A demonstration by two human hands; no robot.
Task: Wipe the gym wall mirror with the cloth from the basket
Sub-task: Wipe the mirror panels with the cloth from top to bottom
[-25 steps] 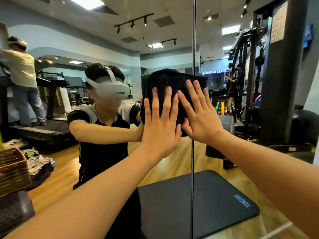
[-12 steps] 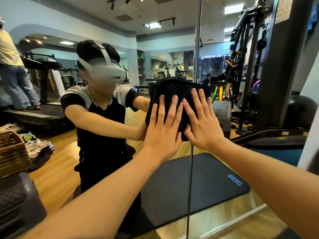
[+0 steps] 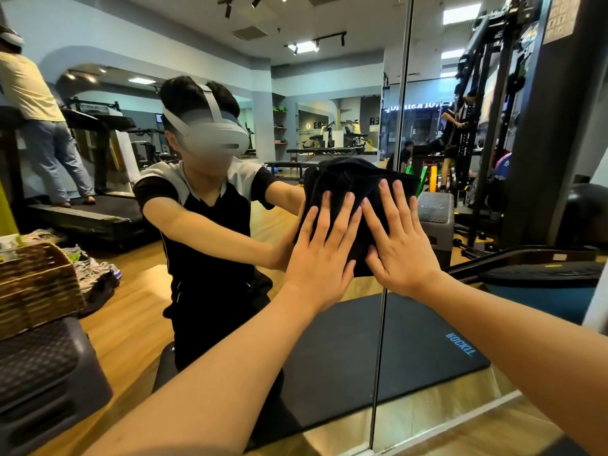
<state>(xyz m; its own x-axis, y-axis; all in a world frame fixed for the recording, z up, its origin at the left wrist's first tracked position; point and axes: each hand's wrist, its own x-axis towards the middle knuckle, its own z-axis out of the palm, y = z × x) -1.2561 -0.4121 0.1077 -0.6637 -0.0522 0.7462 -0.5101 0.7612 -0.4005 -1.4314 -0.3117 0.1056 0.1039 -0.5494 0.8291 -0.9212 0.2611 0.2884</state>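
A soft black cloth (image 3: 348, 192), crumpled into thick folds, lies flat against the smooth glass of the gym wall mirror (image 3: 296, 93). The left hand (image 3: 324, 258) and the right hand (image 3: 399, 245) press on it side by side, with straight, spread fingers (image 3: 345, 209) that curl around nothing. The cloth sits just left of the thin vertical seam (image 3: 378, 340) between two mirror panels, and its right edge almost reaches this seam. Above and to the left of the cloth, wide glass is free. At the far left, a woven brown wicker basket (image 3: 36, 284) with a rough texture stands on a dark step block (image 3: 42, 366). Low in the mirror, a flat black mat (image 3: 411, 350) lies on the wooden floor (image 3: 131, 324).
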